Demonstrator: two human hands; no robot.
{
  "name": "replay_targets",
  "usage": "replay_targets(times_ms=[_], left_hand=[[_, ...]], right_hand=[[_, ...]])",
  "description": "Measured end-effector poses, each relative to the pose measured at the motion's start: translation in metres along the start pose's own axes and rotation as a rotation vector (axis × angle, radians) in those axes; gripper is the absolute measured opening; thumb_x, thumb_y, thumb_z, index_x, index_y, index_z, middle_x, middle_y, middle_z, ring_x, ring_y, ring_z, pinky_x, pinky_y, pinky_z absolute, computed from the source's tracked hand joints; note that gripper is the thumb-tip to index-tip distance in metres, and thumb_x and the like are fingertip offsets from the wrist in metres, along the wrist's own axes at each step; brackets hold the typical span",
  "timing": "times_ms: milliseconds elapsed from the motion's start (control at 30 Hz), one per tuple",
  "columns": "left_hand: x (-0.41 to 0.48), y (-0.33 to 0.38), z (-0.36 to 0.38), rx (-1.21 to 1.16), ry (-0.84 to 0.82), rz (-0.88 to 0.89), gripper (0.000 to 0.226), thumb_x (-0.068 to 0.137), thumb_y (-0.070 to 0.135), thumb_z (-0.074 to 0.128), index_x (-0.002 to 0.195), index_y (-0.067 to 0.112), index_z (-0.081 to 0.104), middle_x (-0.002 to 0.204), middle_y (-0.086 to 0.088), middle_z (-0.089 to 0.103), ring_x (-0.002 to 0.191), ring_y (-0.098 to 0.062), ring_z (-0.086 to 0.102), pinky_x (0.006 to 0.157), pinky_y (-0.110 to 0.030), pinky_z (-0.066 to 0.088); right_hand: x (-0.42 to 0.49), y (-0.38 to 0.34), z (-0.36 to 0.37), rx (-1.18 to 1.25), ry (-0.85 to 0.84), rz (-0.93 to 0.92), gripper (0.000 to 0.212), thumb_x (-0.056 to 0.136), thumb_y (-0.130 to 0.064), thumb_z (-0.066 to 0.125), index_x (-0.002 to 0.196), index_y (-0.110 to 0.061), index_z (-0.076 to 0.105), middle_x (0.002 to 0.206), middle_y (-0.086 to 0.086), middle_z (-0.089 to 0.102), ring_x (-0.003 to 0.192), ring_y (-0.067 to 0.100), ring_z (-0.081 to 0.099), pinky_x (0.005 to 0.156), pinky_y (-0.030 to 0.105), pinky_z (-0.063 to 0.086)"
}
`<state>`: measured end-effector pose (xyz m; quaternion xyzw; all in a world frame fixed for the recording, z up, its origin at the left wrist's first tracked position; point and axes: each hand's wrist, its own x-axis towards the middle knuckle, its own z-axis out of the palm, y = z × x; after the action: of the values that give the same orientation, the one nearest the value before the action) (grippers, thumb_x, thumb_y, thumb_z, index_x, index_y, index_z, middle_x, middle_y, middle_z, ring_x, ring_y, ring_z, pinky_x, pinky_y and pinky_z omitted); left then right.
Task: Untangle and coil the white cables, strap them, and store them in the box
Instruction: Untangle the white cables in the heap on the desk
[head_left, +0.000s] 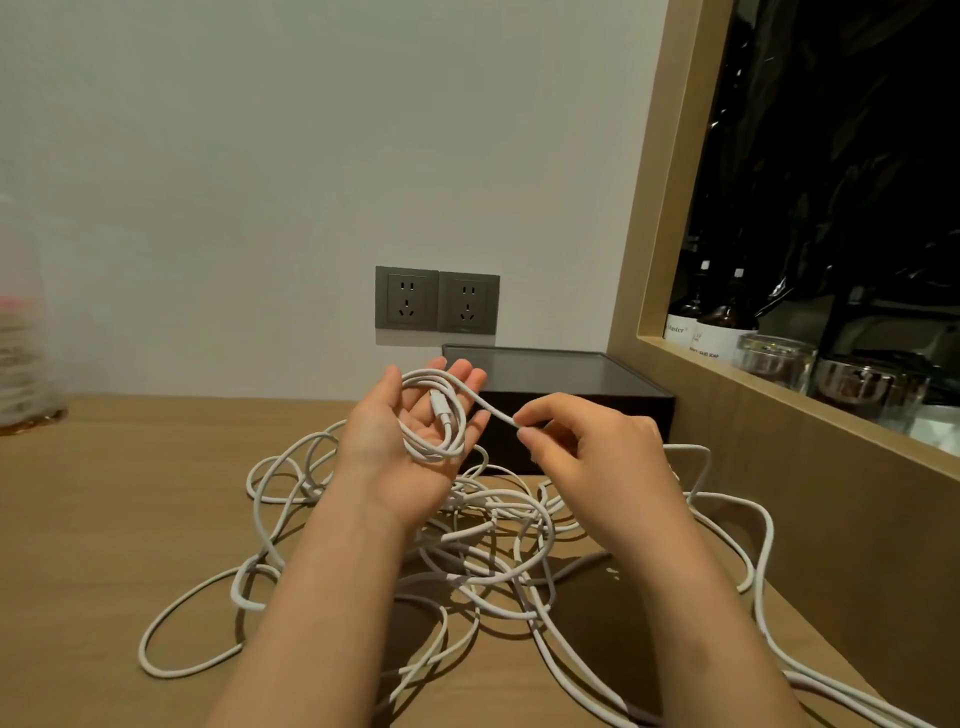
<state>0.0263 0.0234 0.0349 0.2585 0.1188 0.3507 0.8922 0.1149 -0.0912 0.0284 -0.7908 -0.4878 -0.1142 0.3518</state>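
Loosely cradling a small round coil (434, 453) of smooth white cable in the upturned left grip (410, 421), fingers almost straight, plug lying across the palm. Pinching the cable strand (488, 406) leaving that coil between thumb and fingertips of the curled right grip (582, 441). Hovering above tangled white cables (470, 534) sprawling over the wooden surface (130, 493), just before a dark rectangular box (561, 371). Showing "Master" on a bottle (681, 325) label beyond.

You have one view only, from the camera on your head. It faces forward and down over the tabletop (104, 493) toward the wall (260, 156), near enough that your forearms fill the lower frame. Your left hand (410, 415) and right hand (587, 447) sit at centre, the cables (462, 534) under them, the box (571, 374) just beyond.
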Motion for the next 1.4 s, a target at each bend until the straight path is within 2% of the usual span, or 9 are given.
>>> replay_targets(times_ms=[167, 300, 500, 667, 800, 900, 1033, 1200, 1400], left_hand=[[0.001, -0.003, 0.002, -0.186, 0.040, 0.017, 0.037, 0.099, 0.039, 0.035, 0.105, 0.011, 0.059, 0.090, -0.010, 0.067, 0.083, -0.022, 0.066, 0.094, -0.052, 0.045], [0.004, -0.003, 0.002, -0.161, 0.153, 0.162, 0.031, 0.098, 0.043, 0.037, 0.096, 0.019, 0.057, 0.078, -0.003, 0.057, 0.065, -0.012, 0.057, 0.071, -0.036, 0.053], [0.007, 0.012, -0.005, 0.080, 0.375, 0.505, 0.028, 0.097, 0.048, 0.034, 0.106, 0.025, 0.048, 0.078, 0.004, 0.045, 0.062, -0.007, 0.042, 0.045, -0.019, 0.037], [0.007, 0.005, -0.003, 0.264, 0.544, 0.801, 0.019, 0.099, 0.042, 0.032, 0.103, 0.023, 0.034, 0.084, 0.002, 0.039, 0.065, -0.012, 0.035, 0.050, -0.021, 0.031], [0.001, 0.011, -0.003, 0.379, 0.653, 0.976, 0.015, 0.099, 0.027, 0.041, 0.100, 0.016, 0.031, 0.096, -0.002, 0.041, 0.059, -0.005, 0.038, 0.047, -0.009, 0.035], [-0.003, 0.007, -0.004, 0.617, 0.728, 0.963, 0.025, 0.094, 0.021, 0.048, 0.115, 0.011, 0.038, 0.109, -0.006, 0.035, 0.063, -0.003, 0.040, 0.049, -0.004, 0.036], [-0.006, 0.004, -0.009, 0.959, 0.799, 0.914, 0.040, 0.086, 0.018, 0.050, 0.123, 0.012, 0.035, 0.109, -0.005, 0.029, 0.084, -0.021, 0.042, 0.050, -0.022, 0.024], [-0.008, 0.001, -0.012, 1.262, 0.816, 0.851, 0.045, 0.083, 0.015, 0.052, 0.124, 0.011, 0.033, 0.129, -0.018, 0.033, 0.103, -0.031, 0.040, 0.072, -0.029, 0.026], [-0.008, -0.003, -0.016, 1.688, 0.748, 0.767, 0.039, 0.089, 0.026, 0.047, 0.122, 0.012, 0.034, 0.120, -0.018, 0.036, 0.091, -0.029, 0.038, 0.067, -0.034, 0.030]], right_hand=[[0.001, -0.003, 0.001, 0.019, -0.124, -0.036, 0.021, 0.092, -0.032, 0.054, 0.111, -0.036, 0.060, 0.082, -0.024, 0.052, 0.092, 0.005, 0.057, 0.098, 0.040, 0.043], [-0.001, -0.003, -0.001, -0.004, -0.201, -0.042, 0.021, 0.091, -0.037, 0.054, 0.110, -0.034, 0.062, 0.085, -0.018, 0.059, 0.088, 0.004, 0.058, 0.093, 0.038, 0.048], [-0.001, 0.004, -0.004, 0.046, -0.256, 0.002, 0.015, 0.089, -0.038, 0.056, 0.098, -0.029, 0.065, 0.080, -0.017, 0.058, 0.081, 0.003, 0.057, 0.078, 0.029, 0.054], [0.001, 0.007, -0.004, 0.034, -0.130, -0.025, 0.002, 0.089, -0.034, 0.057, 0.088, -0.033, 0.058, 0.079, -0.016, 0.056, 0.078, 0.003, 0.054, 0.071, 0.023, 0.050], [0.000, 0.018, -0.016, 0.127, 0.014, 0.019, 0.003, 0.089, -0.033, 0.056, 0.087, -0.031, 0.058, 0.074, -0.012, 0.055, 0.068, 0.004, 0.051, 0.057, 0.016, 0.038], [-0.002, 0.019, -0.021, 0.161, -0.024, -0.020, 0.005, 0.089, -0.036, 0.054, 0.086, -0.041, 0.055, 0.082, -0.014, 0.056, 0.077, 0.005, 0.053, 0.064, 0.020, 0.045], [-0.005, 0.013, -0.028, 0.181, -0.168, -0.075, 0.014, 0.087, -0.040, 0.055, 0.078, -0.050, 0.054, 0.086, -0.013, 0.054, 0.082, 0.006, 0.052, 0.070, 0.020, 0.047], [-0.011, 0.005, -0.039, 0.212, -0.333, -0.136, 0.009, 0.083, -0.041, 0.060, 0.078, -0.048, 0.063, 0.081, -0.013, 0.053, 0.081, 0.001, 0.052, 0.065, 0.016, 0.044], [-0.013, -0.002, -0.042, 0.343, -0.317, -0.201, 0.012, 0.082, -0.033, 0.063, 0.081, -0.044, 0.066, 0.082, -0.020, 0.056, 0.077, -0.004, 0.053, 0.061, 0.008, 0.042]])
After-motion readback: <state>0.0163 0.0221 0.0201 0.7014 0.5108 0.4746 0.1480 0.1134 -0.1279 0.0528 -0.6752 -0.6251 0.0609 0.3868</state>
